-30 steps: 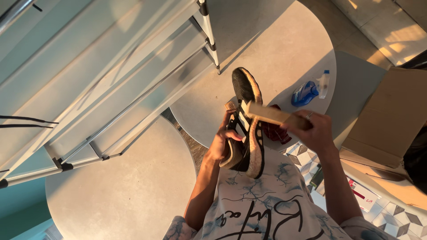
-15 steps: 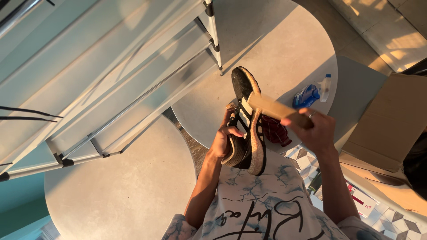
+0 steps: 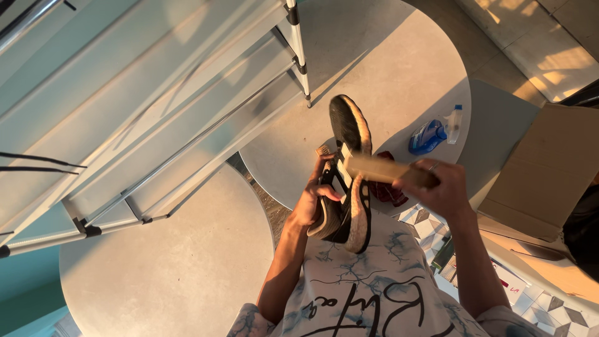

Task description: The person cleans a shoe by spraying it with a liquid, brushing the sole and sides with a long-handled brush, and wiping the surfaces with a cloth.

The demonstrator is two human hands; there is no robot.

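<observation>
The left hand (image 3: 312, 198) has its fingers curled around the side of a black sneaker (image 3: 347, 170), held up over a round grey table (image 3: 399, 75), toe pointing away. The right hand (image 3: 437, 187) grips a wooden brush (image 3: 382, 168), laid against the sneaker's side. Behind it lie a red cloth (image 3: 388, 192) and a blue spray bottle (image 3: 430, 135)

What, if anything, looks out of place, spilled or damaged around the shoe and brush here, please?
Little stands out. The blue spray bottle lies on its side on the round table, with no spill visible. The black shoe in the left hand has a grubby sole edge.
</observation>
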